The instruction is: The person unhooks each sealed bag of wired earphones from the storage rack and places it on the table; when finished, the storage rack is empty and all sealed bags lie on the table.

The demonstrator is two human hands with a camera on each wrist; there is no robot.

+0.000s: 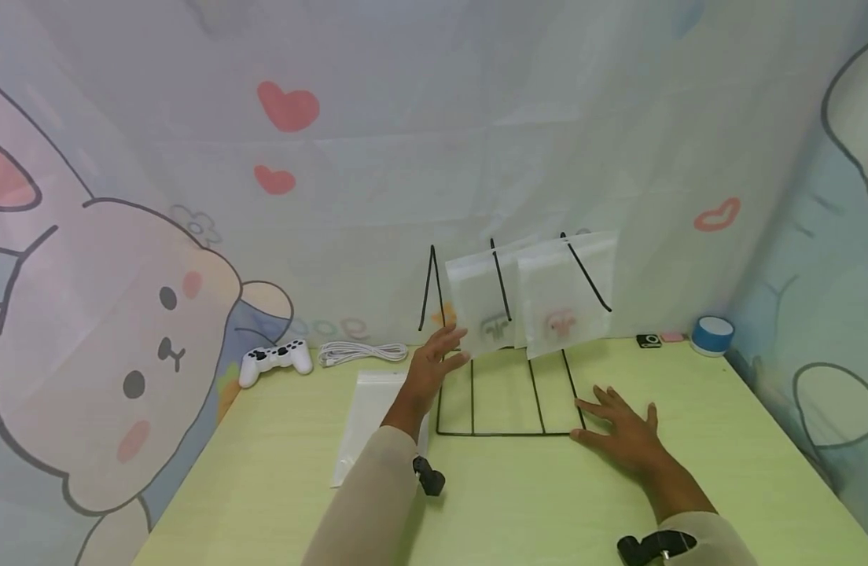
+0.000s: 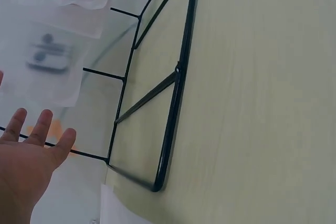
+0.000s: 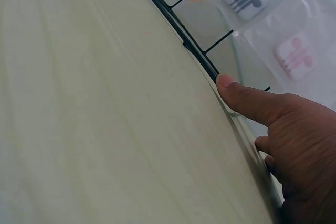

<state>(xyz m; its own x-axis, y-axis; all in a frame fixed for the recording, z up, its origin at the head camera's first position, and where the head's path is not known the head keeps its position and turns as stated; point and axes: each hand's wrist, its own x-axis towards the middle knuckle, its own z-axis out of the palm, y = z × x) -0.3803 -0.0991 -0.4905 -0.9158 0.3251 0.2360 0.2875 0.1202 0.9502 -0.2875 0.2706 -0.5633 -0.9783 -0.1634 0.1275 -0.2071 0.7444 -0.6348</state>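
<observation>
A black wire display rack (image 1: 505, 434) stands on the table, its prongs reaching up and forward. Two frosted plastic bags hang from it: the left bag (image 1: 469, 295) holds a case with dark earphones (image 3: 244, 0), the right bag (image 1: 536, 287) one with pink earphones (image 3: 295, 56). The leftmost prong (image 1: 426, 291) carries no bag. My left hand (image 1: 432, 369) is beside the rack's left side with its fingers extended, near the left bag's lower edge. With fingers spread, my right hand (image 1: 621, 432) touches the rack's front right corner; the thumb rests against the wire there.
Another clear plastic bag (image 1: 356, 428) lies flat left of the rack, partly under my left forearm. Behind it are a white game controller (image 1: 274, 360) and a coiled white cable (image 1: 363, 354). A small black device (image 1: 649, 341), a pink block (image 1: 671, 337) and blue tape (image 1: 712, 338) sit at back right.
</observation>
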